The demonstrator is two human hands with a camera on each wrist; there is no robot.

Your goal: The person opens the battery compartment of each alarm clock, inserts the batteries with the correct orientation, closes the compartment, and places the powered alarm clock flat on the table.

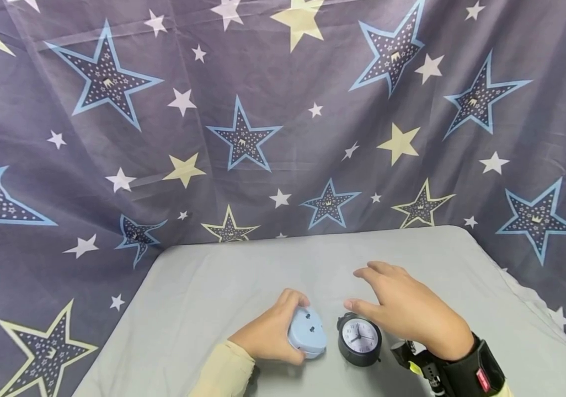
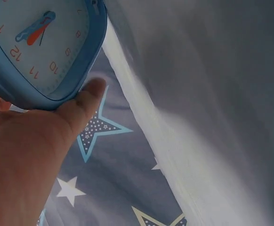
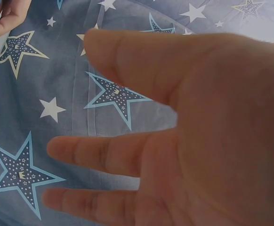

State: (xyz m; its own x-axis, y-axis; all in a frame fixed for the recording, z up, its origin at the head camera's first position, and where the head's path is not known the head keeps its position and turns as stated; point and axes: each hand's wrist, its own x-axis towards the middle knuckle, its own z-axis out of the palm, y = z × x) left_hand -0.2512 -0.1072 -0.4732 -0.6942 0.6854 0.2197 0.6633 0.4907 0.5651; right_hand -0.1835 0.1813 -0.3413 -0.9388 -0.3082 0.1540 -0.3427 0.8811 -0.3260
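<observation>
My left hand [image 1: 274, 332] grips a light blue alarm clock [image 1: 309, 332] on the grey-covered table, thumb on one side and fingers on the other. Its white face with orange numerals shows in the left wrist view, where the blue clock [image 2: 45, 52] sits at the top left. Just to its right a round black alarm clock [image 1: 360, 338] with a white face stands with its dial up towards the head camera. My right hand [image 1: 409, 303] hovers beyond and right of the black clock. In the right wrist view the right hand [image 3: 212, 122] has straight, spread fingers and holds nothing.
Grey cloth covers the table [image 1: 243, 270]. Behind it and at both sides hangs a dark curtain [image 1: 273, 77] with a star pattern. A black strap [image 1: 471, 366] with a small device sits on the right wrist.
</observation>
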